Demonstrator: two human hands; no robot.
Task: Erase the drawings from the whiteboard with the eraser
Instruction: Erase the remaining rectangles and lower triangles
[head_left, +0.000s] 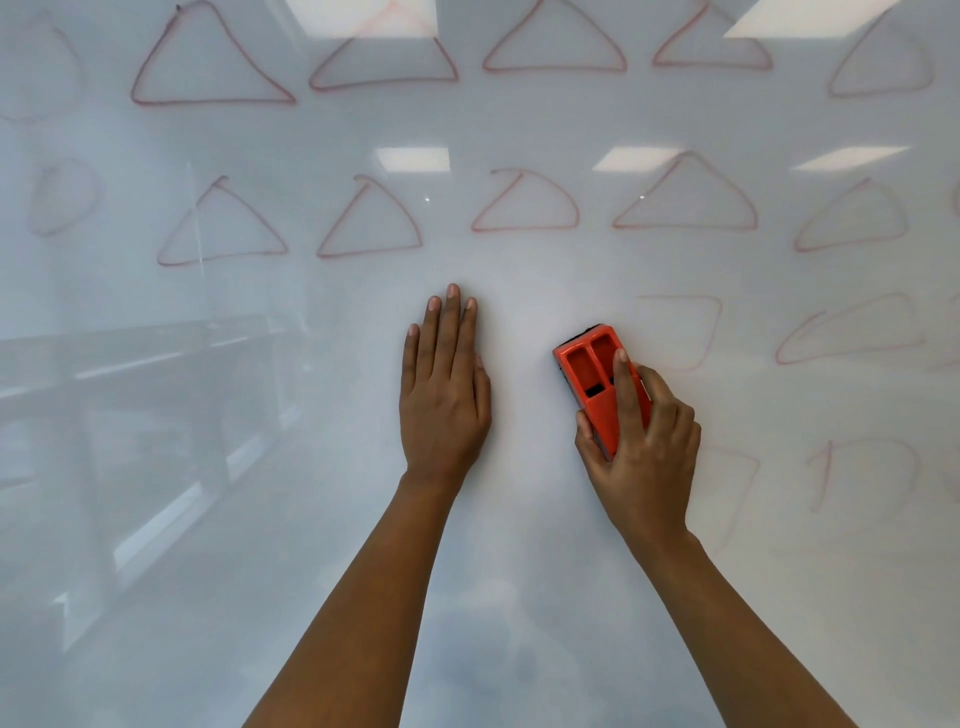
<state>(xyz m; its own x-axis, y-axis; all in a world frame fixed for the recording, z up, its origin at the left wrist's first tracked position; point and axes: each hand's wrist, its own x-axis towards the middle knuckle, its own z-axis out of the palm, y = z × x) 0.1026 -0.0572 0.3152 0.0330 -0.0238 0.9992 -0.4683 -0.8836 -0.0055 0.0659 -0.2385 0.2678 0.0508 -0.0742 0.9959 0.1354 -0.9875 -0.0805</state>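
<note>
1. Head view, the only one. A glossy white whiteboard (260, 519) fills the frame, with ceiling lights and room furniture reflected in it.
2. The orange plastic block eraser (592, 374) lies flat on the board, right of centre, its far end angled up-left. The right hand (644, 447) grips its near half: thumb on the left edge, index finger along the top, the other fingers curled over the right side.
3. The left hand (444, 395) rests flat on the board with fingers straight and together, holding nothing. It is near the eraser's left but apart from it.
4. Two far rows of bold red marker triangles (369, 218) are intact. Pale ghost outlines (675, 332) sit just right of the eraser, with more faint shapes beyond.
5. Judgement: most of the work remains.
6. Risks:
   - With the grip at the near end, the far end may lift, so strokes skip and leave ghosts.
   - Glare could hide faint lines.
   - The braced left palm could smear ink if the strokes drag it across the lines.
</note>
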